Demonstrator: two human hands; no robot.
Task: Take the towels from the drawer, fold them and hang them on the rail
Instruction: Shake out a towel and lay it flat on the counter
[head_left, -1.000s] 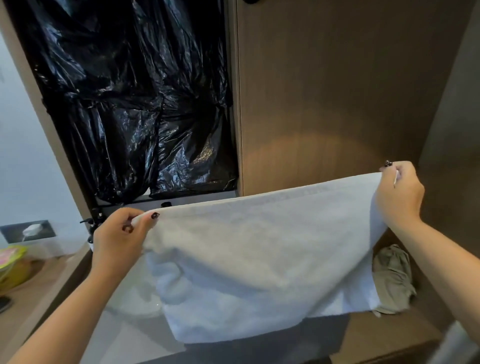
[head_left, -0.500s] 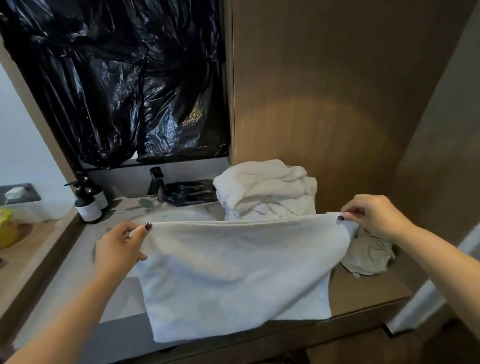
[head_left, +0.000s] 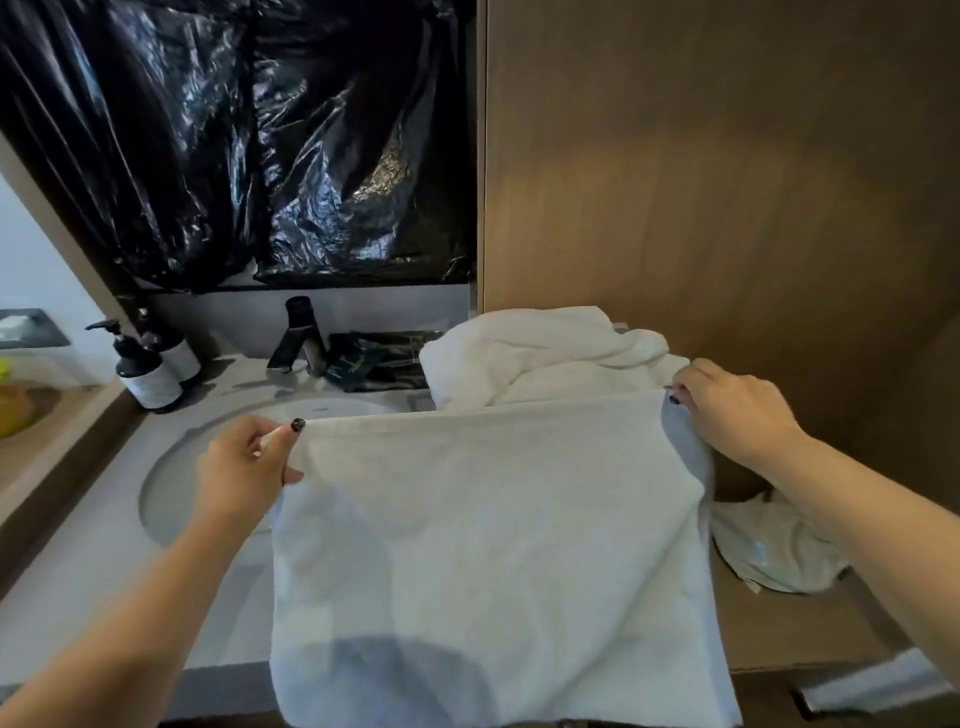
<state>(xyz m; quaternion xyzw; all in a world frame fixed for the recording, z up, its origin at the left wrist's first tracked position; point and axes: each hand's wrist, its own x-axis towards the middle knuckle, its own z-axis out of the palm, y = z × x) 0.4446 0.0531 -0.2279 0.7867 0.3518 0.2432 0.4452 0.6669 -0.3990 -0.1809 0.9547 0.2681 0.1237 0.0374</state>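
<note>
Black plastic sheeting (head_left: 234, 145) hangs shiny and crinkled over the wall behind the sink (head_left: 171, 499); a dark tap (head_left: 301, 338) stands at the back of the round basin; two dark pump bottles (head_left: 148, 366) with white labels stand side by side at the back left corner of the grey counter (head_left: 93, 566); dark packets (head_left: 379, 358) lie just right of the tap; a brown wooden panel (head_left: 701, 182) fills the right side; something yellow (head_left: 10, 405) sits at the far left edge.

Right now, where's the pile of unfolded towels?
In the head view, the towel pile sits on the counter right of the faucet, against the wood panel.
</note>
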